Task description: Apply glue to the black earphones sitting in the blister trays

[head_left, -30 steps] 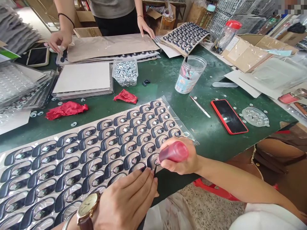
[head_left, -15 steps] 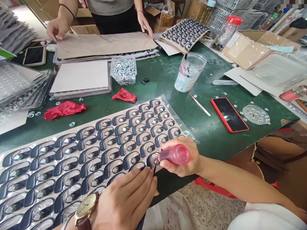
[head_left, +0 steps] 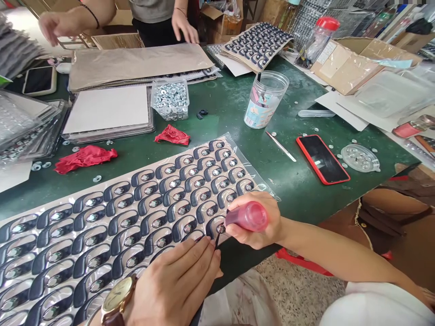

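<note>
A large sheet of dark curved pieces with shiny round centres lies at a slant before me, under clear film. My right hand is wrapped round a translucent pink squeeze bottle, its base towards me and its nozzle end down by a piece at the sheet's near right corner. My left hand, with a watch on its wrist, rests over the sheet's near edge, fingers together. A thin dark pointed tool sticks out from its fingertips beside that piece; the rest of it is hidden.
Beyond the sheet are red crumpled cloths, a tub of small metal discs, a plastic cup and a red-cased phone. Across the table a person's hand is above a brown sheet on a stack.
The other person's hands have moved left and up off the brown sheet. My view has shifted slightly. My hands, the bottle and the dark tool keep nearly the same place over the sheet.
</note>
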### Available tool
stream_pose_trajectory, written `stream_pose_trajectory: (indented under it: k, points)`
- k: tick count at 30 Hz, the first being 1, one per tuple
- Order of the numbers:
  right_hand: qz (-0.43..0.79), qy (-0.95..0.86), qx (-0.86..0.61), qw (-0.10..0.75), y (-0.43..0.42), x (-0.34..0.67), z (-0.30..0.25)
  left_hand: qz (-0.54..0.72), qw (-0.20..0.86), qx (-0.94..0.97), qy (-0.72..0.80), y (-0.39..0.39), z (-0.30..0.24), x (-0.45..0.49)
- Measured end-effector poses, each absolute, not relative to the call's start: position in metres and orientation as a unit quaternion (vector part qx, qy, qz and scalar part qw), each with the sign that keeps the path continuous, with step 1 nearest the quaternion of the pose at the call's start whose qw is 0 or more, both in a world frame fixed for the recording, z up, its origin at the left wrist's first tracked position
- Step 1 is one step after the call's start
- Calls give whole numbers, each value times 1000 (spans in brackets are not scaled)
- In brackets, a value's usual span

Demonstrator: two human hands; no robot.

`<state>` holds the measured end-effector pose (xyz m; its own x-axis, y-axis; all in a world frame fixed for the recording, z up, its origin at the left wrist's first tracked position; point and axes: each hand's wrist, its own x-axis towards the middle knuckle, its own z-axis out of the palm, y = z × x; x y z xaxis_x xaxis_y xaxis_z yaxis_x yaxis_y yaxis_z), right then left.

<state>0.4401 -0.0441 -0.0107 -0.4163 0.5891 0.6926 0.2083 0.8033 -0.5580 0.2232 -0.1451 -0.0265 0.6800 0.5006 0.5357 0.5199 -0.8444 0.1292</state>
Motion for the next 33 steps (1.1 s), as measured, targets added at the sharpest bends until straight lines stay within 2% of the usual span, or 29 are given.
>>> stream_pose_trajectory:
  k: [12, 21, 29, 33]
  points:
    - [213, -823, -236, 471, -45, 441, -11, -315, -30, -901, -298, -133, -14, 225]
    - [215, -836, -236, 447, -47, 441, -13, -348, -135, -877, -304, -121, -6, 221]
    - [215, -839, -222, 447, -46, 441, -16, -372, -273, -805, -373, -111, -4, 223]
    - [223, -844, -216, 438, -46, 442, -16, -377, -281, -794, -385, -108, -4, 223]
